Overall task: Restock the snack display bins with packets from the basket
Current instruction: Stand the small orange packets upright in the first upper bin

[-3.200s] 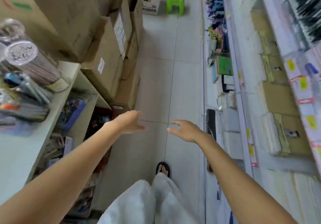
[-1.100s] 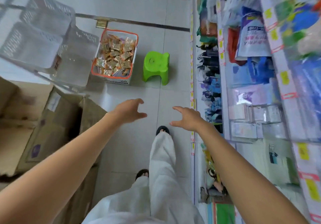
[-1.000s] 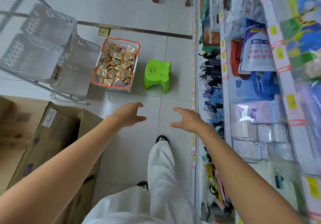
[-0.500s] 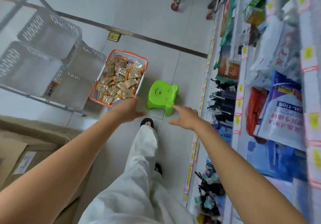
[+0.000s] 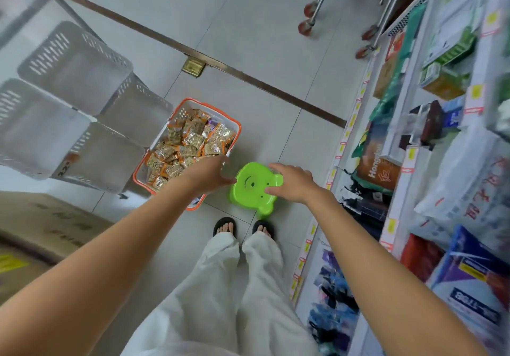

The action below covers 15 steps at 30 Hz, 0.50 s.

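The left hand (image 5: 209,174) and right hand (image 5: 292,183), fingers apart and empty, are best lowered towards ten o'clock; gold foil packets (image 5: 190,143) are to be scooped from the orange-rimmed white basket (image 5: 239,132).

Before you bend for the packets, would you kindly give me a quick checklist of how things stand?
1. The basket holds packets: ok, heaped full.
2. The left hand is free: ok, open, holding nothing.
3. The right hand is free: ok, open, holding nothing.
4. Floor ahead is clear: not ok, the green stool stands just before the feet.
5. The display bins have room: ok, they look nearly empty.
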{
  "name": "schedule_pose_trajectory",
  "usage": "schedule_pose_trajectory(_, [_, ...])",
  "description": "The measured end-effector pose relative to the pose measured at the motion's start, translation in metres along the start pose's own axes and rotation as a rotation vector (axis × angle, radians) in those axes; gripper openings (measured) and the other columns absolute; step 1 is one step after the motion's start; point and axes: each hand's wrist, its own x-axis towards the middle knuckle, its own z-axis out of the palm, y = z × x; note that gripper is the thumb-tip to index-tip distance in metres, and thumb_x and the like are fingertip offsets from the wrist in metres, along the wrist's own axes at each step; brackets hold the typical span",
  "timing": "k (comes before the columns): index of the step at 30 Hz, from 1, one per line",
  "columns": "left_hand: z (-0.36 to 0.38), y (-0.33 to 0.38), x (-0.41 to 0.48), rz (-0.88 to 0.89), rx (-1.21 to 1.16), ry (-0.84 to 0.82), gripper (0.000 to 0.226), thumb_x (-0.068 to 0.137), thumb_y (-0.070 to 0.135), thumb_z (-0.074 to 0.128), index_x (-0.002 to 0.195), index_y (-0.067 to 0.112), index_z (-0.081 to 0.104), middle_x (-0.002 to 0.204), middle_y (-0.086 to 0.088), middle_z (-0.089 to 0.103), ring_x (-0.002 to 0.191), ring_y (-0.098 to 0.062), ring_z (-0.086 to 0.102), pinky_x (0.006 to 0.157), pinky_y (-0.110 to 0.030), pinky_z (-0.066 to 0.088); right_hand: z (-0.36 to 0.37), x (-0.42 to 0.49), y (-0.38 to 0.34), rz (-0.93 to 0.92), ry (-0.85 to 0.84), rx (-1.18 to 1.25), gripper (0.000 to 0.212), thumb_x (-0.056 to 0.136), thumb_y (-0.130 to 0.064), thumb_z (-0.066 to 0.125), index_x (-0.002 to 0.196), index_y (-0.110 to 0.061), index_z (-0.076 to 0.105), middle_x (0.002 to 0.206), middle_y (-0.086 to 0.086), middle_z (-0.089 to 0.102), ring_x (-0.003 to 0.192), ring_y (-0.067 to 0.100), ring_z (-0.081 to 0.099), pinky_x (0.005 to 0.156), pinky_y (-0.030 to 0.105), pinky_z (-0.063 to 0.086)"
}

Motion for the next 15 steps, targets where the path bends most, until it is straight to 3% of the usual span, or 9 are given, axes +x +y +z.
schedule_pose_trajectory(6, [-0.010, -0.012, 0.024, -0.141, -0.105, 0.124, 0.062, 0.090, 0.040, 0.069, 0.142, 0.015, 0.046, 0.141, -0.010, 0.054, 0.124, -0.029, 0.055, 0.099, -0.039, 0.047, -0.037, 0.064, -0.022, -0.125, -0.085, -0.152, 0.077, 0.086, -0.053, 0.066, 0.151, -0.031, 0.031, 0.152, 0.008, 0.041, 0.139, 0.030, 0.035, 0.115, 0.048, 0.024])
schedule_pose_trajectory(15, [-0.009, -0.092, 0.051, -0.340, -0.396, 0.206, 0.065, 0.087, 0.040, 0.072, 0.142, 0.015, 0.047, 0.145, -0.008, 0.050, 0.126, -0.028, 0.052, 0.101, -0.040, 0.043, -0.056, 0.147, -0.103, -0.240, -0.227, -0.408, 0.075, 0.087, -0.051, 0.065, 0.151, -0.032, 0.030, 0.150, 0.009, 0.044, 0.139, 0.031, 0.036, 0.114, 0.048, 0.025])
